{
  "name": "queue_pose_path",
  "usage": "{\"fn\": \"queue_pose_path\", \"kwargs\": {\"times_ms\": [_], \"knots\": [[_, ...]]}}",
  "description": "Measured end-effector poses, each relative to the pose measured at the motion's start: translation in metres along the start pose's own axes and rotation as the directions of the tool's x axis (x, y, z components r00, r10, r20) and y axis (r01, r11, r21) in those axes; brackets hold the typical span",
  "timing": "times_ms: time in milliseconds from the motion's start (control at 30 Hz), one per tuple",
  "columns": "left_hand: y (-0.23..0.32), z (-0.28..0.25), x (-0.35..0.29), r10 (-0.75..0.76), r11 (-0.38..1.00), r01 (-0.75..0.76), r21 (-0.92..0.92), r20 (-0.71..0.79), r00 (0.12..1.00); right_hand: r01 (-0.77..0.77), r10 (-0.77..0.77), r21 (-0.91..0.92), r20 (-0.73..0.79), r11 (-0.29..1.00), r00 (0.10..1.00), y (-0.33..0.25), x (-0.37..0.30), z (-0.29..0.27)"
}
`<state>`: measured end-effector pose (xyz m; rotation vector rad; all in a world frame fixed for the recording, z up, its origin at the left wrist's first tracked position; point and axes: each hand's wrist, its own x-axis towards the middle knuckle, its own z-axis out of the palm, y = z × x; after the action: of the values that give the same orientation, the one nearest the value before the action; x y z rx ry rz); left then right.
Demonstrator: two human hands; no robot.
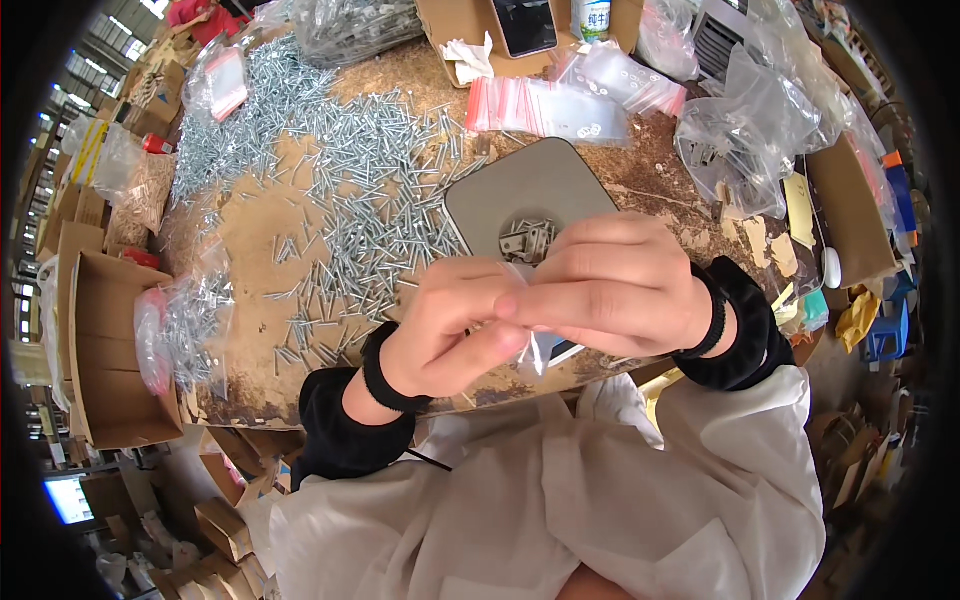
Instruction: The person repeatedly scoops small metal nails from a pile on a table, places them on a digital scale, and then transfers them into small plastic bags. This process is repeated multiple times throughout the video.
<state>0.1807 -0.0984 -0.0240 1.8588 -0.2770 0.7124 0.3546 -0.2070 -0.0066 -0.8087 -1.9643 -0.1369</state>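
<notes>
While the left hand (452,325) and right hand (622,290) pinch a clear bag (537,356) between them, over the near side of the bench (258,235), screws (385,175) lie far and left.

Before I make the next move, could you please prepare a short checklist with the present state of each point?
1. Both hands on the bag: ok. Left hand and right hand pinch the clear plastic bag.
2. Bag mouth closed: cannot tell. The fingers cover much of it.
3. Metal pieces inside the bag: cannot tell. They show just beyond the fingers, against the grey plate.
4. More bags at hand: ok. Red-edged zip bags lie beyond the plate.
5. Loose screws gathered together: not ok. Many are scattered left of the plate.
</notes>
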Motion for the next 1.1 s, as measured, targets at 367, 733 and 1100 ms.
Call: {"fn": "queue_pose_path", "kwargs": {"times_ms": [367,733,1100], "knots": [[0.003,-0.011,-0.003,-0.331,0.94,0.328,-0.088,-0.016,0.944,0.057,-0.055,-0.112,0.022,0.992,0.998,-0.009,0.006,-0.006],[0.016,0.001,-0.001,-0.318,0.91,0.295,-0.291,-0.035,0.947,-0.082,0.091,-0.044,0.285,0.996,0.954,-0.012,0.004,-0.013],[-0.028,-0.025,0.002,-0.099,0.737,0.312,0.599,-0.361,0.927,-0.521,0.471,-0.075,0.549,0.85,0.69,0.042,-0.028,-0.024]]}}
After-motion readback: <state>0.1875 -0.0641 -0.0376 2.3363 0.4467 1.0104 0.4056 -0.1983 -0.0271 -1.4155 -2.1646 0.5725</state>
